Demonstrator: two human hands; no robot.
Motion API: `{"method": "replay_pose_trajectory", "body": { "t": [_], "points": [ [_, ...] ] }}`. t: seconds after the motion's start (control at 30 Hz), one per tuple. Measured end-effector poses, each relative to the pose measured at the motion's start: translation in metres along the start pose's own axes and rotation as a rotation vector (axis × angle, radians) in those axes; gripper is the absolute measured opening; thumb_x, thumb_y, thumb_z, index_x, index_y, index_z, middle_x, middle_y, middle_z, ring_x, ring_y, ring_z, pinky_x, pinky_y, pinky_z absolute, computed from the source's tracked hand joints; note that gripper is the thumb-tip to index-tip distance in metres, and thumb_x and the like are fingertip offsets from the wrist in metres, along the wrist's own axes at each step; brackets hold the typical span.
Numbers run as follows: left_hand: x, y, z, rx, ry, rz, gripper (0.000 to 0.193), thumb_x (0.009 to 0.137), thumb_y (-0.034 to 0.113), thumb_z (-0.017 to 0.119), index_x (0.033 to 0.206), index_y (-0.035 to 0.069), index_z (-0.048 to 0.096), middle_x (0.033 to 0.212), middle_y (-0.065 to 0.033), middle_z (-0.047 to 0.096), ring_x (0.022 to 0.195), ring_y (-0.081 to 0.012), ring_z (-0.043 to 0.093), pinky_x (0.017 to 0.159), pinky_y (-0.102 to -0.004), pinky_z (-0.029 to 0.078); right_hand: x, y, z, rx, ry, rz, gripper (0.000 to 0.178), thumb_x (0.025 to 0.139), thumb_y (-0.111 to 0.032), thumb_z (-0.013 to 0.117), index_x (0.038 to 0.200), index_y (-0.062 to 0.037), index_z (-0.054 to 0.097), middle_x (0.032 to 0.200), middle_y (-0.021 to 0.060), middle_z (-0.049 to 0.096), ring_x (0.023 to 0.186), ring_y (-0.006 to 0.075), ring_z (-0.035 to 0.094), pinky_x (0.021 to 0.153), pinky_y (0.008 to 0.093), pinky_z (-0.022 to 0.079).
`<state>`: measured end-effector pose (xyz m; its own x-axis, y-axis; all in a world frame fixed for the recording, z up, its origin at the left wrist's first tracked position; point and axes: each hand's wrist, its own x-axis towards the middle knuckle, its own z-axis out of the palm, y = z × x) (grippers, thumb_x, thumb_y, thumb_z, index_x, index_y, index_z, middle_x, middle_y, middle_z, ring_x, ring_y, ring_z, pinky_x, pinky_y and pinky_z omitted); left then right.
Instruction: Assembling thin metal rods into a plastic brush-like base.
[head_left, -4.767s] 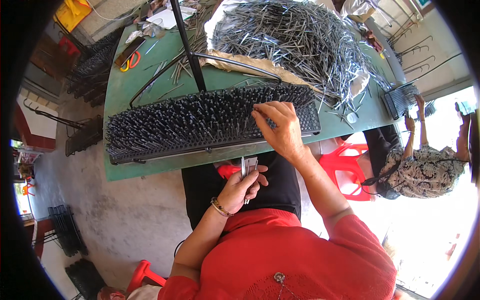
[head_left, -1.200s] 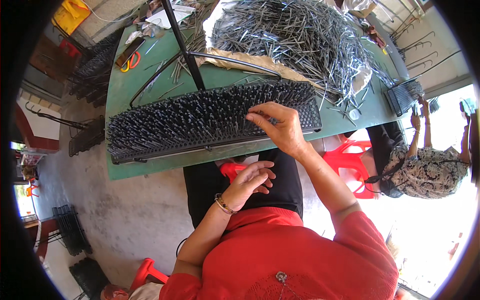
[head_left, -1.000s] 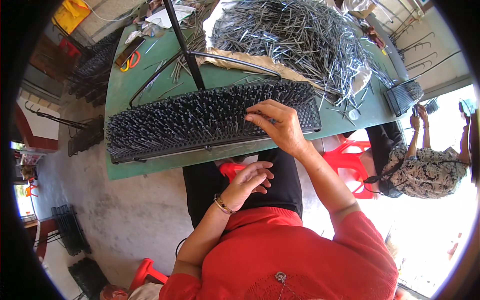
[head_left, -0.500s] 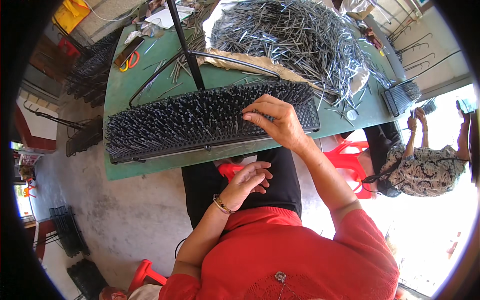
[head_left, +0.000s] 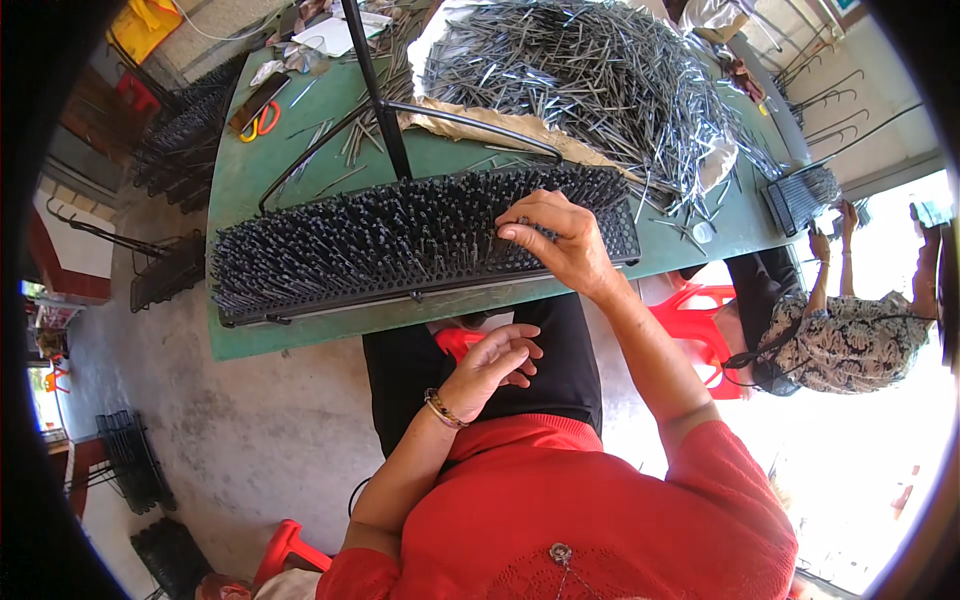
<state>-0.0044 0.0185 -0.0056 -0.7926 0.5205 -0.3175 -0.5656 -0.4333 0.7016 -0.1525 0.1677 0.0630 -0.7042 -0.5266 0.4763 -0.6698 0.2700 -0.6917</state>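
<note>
A long black perforated holder (head_left: 632, 258) lies along the near table edge, most of its holes filled with dark thin upright pins (head_left: 340, 240). My right hand (head_left: 568, 240) is over its right part, thumb and fingertips pinched together among the pins; whatever they hold is too small to make out. Bare holes show at the holder's right end. Above my lap, my left hand (head_left: 488, 370) is raised with its fingers loosely curled and apart, and I see nothing in it. Beyond the holder, a large heap of thin grey metal-like strips (head_left: 575, 85) rests on brown paper (head_left: 490, 122).
A black metal frame (head_left: 385, 115) rises from behind the holder. On the green table (head_left: 245, 180) lie orange-handled scissors (head_left: 262, 122) and scattered strips. At the right, a co-worker in a patterned top (head_left: 850, 335) has hands by a smaller rack (head_left: 800, 195). Red stools (head_left: 705, 320) stand near.
My right hand has shifted very slightly to the right along the holder, still pinched. My left hand stays in place. The co-worker's hands at the right have moved a little.
</note>
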Motion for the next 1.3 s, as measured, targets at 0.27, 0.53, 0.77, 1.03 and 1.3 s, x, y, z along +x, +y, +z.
{"method": "replay_pose_trajectory", "body": {
  "t": [0.27,0.53,0.77,1.03,1.3],
  "points": [
    [0.001,-0.001,0.000,0.019,0.012,-0.005,0.036,0.096,0.020,0.052,0.129,0.006,0.047,0.106,-0.0044,0.058,0.089,-0.0103,0.058,0.076,-0.0236,0.049,0.002,0.007,-0.006,-0.008,-0.060,-0.058,0.013,0.082,-0.012,0.069,0.092,-0.0037,0.068,0.090,0.0065,0.068,0.084,0.0213,0.062,0.078,0.0324,0.044],
    [0.002,-0.003,-0.002,0.025,0.027,0.003,0.036,0.096,0.020,0.052,0.128,0.006,0.048,0.106,-0.0049,0.058,0.089,-0.0104,0.057,0.076,-0.0233,0.049,-0.012,0.008,0.009,-0.143,0.036,-0.045,0.018,0.078,-0.011,0.073,0.095,-0.0067,0.069,0.087,0.0046,0.067,0.082,0.0199,0.061,0.080,0.0322,0.040],
    [0.002,-0.003,-0.001,0.031,0.034,0.009,0.035,0.096,0.021,0.051,0.128,0.006,0.048,0.106,-0.0053,0.058,0.089,-0.0105,0.058,0.076,-0.0234,0.049,-0.017,0.009,0.020,-0.247,0.126,-0.119,0.023,0.075,-0.013,0.075,0.096,-0.0093,0.069,0.087,0.0029,0.066,0.077,0.0186,0.056,0.079,0.0318,0.038],
    [0.000,-0.006,0.001,0.030,0.053,0.000,0.035,0.096,0.022,0.051,0.128,0.006,0.049,0.106,-0.0056,0.058,0.089,-0.0105,0.058,0.076,-0.0233,0.049,-0.029,0.011,0.026,-0.337,0.218,-0.064,0.028,0.074,-0.015,0.075,0.100,-0.0087,0.068,0.086,0.0023,0.064,0.076,0.0192,0.055,0.079,0.0335,0.038],
    [-0.002,-0.003,0.002,0.046,0.057,-0.003,0.035,0.096,0.021,0.052,0.127,0.006,0.049,0.105,-0.0051,0.059,0.088,-0.0106,0.057,0.075,-0.0233,0.048,-0.035,0.002,0.028,-0.393,0.275,-0.043,0.027,0.081,-0.007,0.067,0.108,-0.0042,0.066,0.102,0.0091,0.059,0.088,0.0223,0.056,0.081,0.0347,0.041]
  ]
}}
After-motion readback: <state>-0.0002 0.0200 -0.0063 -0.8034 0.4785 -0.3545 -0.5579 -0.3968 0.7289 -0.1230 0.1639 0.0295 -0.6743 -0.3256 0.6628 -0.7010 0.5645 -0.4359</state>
